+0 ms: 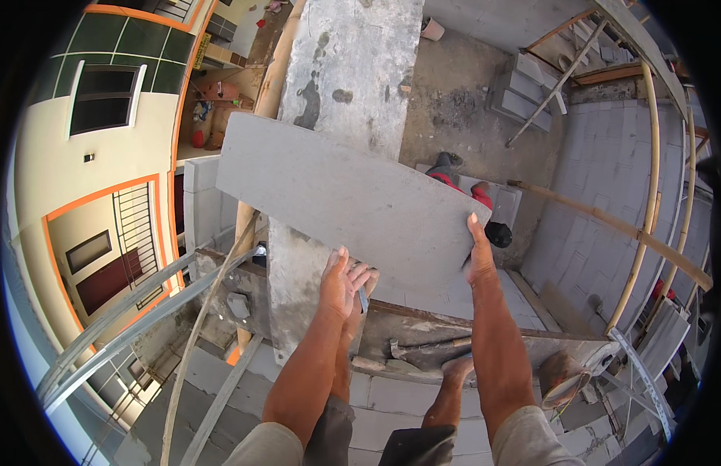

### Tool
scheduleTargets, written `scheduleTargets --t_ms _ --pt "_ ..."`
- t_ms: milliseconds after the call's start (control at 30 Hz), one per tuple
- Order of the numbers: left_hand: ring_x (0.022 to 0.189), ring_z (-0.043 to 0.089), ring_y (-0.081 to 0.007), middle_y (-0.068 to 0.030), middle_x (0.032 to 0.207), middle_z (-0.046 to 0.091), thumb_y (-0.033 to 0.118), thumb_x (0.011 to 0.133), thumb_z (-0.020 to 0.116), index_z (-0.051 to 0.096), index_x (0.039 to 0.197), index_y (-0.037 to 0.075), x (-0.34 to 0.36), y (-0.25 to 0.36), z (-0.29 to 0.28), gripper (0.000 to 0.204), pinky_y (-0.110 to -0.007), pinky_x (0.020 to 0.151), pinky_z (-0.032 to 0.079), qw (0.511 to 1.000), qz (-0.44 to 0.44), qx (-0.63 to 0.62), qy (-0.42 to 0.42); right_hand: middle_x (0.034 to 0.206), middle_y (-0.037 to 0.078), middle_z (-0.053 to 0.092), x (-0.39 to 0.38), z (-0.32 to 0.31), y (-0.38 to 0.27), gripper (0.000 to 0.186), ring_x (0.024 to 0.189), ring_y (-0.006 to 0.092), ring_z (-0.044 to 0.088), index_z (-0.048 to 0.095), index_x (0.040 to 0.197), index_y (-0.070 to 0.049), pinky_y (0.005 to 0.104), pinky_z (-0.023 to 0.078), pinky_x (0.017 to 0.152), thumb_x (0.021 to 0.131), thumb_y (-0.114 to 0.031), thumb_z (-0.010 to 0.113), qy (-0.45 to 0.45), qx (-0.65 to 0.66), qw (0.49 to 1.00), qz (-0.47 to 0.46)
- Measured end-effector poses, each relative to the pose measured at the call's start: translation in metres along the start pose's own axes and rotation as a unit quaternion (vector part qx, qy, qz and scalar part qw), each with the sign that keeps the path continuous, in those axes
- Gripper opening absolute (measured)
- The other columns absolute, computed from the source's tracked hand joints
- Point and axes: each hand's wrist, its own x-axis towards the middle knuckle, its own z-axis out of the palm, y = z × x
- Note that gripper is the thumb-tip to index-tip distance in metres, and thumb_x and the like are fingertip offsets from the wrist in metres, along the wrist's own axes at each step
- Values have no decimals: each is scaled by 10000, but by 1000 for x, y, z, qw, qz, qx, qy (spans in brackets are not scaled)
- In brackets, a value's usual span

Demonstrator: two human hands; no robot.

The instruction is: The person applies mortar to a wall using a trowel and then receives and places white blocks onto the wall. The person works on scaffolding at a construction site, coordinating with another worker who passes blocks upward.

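A long, flat grey concrete block lies slanted across the view above a stained concrete ledge. My right hand grips the block's right end, thumb on its upper face and fingers hidden underneath. By the near long edge, my left hand has its palm turned up and its fingers curled. A thin blue-grey thing shows below those fingers; its kind is unclear. Closer to me, a hammer with a wooden handle rests on a narrow ledge, close to my bare foot.
Far below on the right, a person in red with a dark cap is partly hidden by the block. Bamboo poles cross the right side. More grey blocks are stacked below. Metal rails run at left, beside a drop. A bucket stands lower right.
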Motion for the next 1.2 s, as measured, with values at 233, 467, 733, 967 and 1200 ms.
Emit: scheduleTargets --t_ms 233,467,733,967,1200 --pt "1318 432 -373 -262 1452 372 413 945 573 119 1508 -6 6 23 -17 836 -484 1038 412 966 13 252 -59 1357 181 495 41 -9 8 894 1282 310 434 404 1416 -22 437 311 1083 767 -578 667 26 7 999 -39" --pt "1214 531 -312 -216 1308 548 437 971 516 431 1393 13 -7 13 20 605 -444 1000 427 928 51 365 -45 1474 260 321 76 -24 3 1125 1420 331 244 180 1478 65 448 210 1138 761 -682 620 28 -103 991 -79" --pt "1164 577 -256 -159 1230 620 405 959 562 473 1366 27 -44 -82 98 563 -390 946 448 858 28 491 -148 1456 313 310 -38 -116 103 1035 1363 402 337 319 1417 98 455 336 1090 789 -663 631 179 -193 964 -44" --pt "1224 533 -269 -165 1275 594 429 951 554 450 1385 27 -69 -186 115 601 -426 979 417 825 -22 536 -176 1235 303 565 -153 -304 186 853 1181 416 545 461 1340 68 411 431 1001 805 -562 674 240 -305 918 76" --pt "1256 504 -272 -161 1300 574 504 922 565 417 1410 31 -77 -249 128 696 -447 1006 387 778 -30 600 -183 1079 264 658 -193 -408 217 519 1070 384 623 648 1111 15 414 476 909 853 -436 647 310 -277 908 46"
